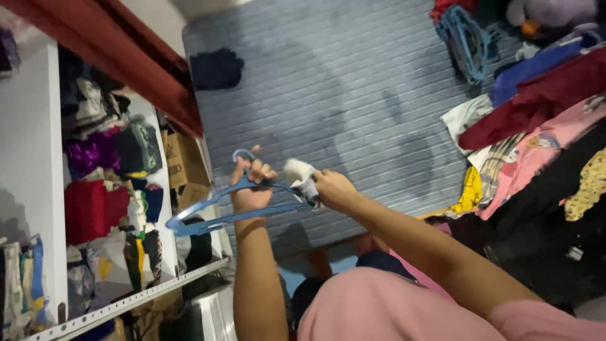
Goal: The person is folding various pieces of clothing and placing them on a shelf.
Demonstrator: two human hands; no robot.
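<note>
My left hand (250, 187) grips a blue plastic hanger (208, 208) near its hook, holding it level in front of me. My right hand (333, 189) pinches a small white piece of cloth (300, 173) at the hanger's right end. Both hands are close together above the grey striped floor mat (328, 95). My pink garment (379, 309) fills the bottom of the view.
An open wardrobe with stuffed shelves (107, 189) and a dark red door (126, 50) stands at the left. A heap of mixed clothes (536, 139) lies at the right, with several blue hangers (467, 38) at the top. A dark garment (216, 68) lies on the mat.
</note>
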